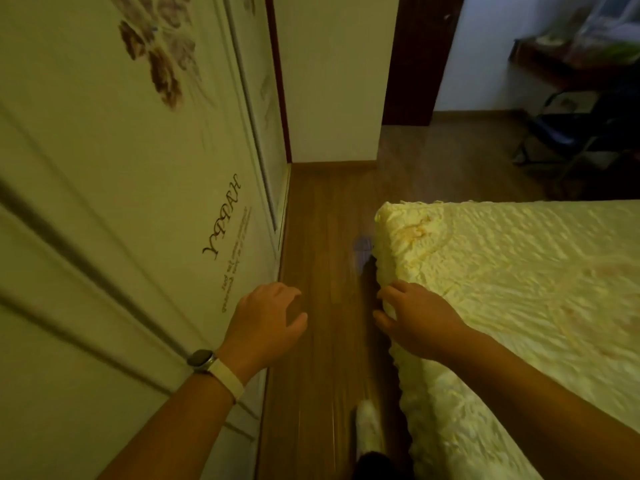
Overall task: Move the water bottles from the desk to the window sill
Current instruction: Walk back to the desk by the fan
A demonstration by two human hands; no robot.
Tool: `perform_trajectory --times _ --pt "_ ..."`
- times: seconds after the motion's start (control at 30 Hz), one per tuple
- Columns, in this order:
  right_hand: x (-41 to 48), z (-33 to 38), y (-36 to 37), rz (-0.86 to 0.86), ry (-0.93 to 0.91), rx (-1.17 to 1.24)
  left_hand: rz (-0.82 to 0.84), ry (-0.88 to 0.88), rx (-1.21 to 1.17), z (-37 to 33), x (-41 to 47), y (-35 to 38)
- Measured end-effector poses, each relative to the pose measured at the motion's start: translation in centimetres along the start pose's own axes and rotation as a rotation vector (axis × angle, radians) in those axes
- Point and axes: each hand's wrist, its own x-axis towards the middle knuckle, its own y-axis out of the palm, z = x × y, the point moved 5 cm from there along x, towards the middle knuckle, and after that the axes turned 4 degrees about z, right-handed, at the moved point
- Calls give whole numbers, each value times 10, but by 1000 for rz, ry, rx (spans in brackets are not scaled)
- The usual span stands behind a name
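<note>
No water bottle, desk or window sill shows in the head view. My left hand [266, 320] hangs over the wooden floor beside the wardrobe, fingers loosely curled and apart, holding nothing; a watch with a pale strap is on its wrist. My right hand [415, 320] is spread with its fingers apart at the edge of the bed [519, 289], touching or just above the yellow cover, and holds nothing.
A narrow strip of wooden floor [325, 220] runs between the white wardrobe doors [121, 202] on the left and the bed on the right. A white wall corner [332, 98] stands ahead. A doorway opens at the upper right, with a folding chair [568, 133] beyond.
</note>
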Motion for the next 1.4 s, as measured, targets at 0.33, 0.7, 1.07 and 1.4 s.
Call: perform_trajectory --times 0.33,0.7,1.07,1.4 --pt "158 -103 -33 39 -29 3 27 46 81 -39 194 -15" --pt "266 -170 -88 -19 9 39 18 99 98 -46 329 -48" --pt "447 -180 -103 61 95 10 81 171 12 22 515 -52" --pt "610 -190 -184 -89 201 63 54 269 5 68 706 -120"
